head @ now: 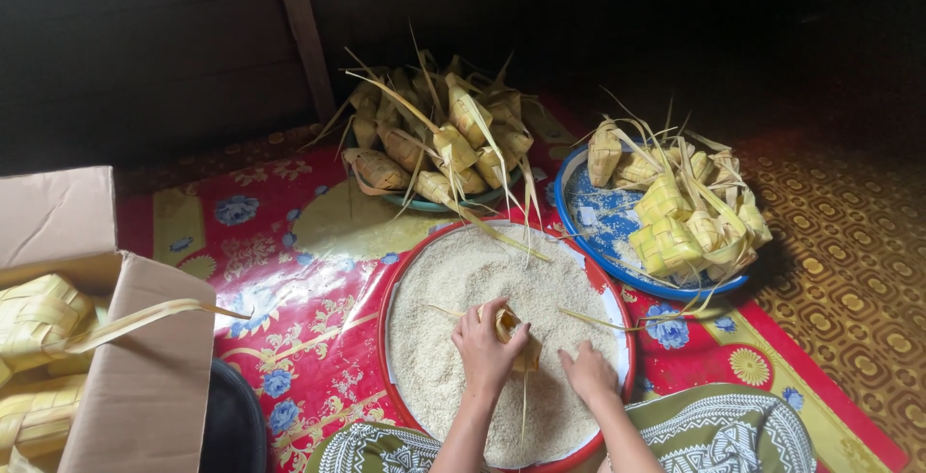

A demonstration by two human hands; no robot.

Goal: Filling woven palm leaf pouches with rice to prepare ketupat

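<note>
Head view: left hand (487, 346) grips woven pouch (508, 324) over rice (453, 280).

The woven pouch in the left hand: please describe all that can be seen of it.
The woven pouch is small, plaited from pale yellow leaf strips, with loose strip ends trailing out. The left hand grips it, tilted, over the rice tray, hiding much of it. The right hand rests on the rice beside it. Whether the pouch holds rice cannot be seen.

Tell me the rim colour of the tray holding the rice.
Red rim, white inside; the head view shows it.
</note>
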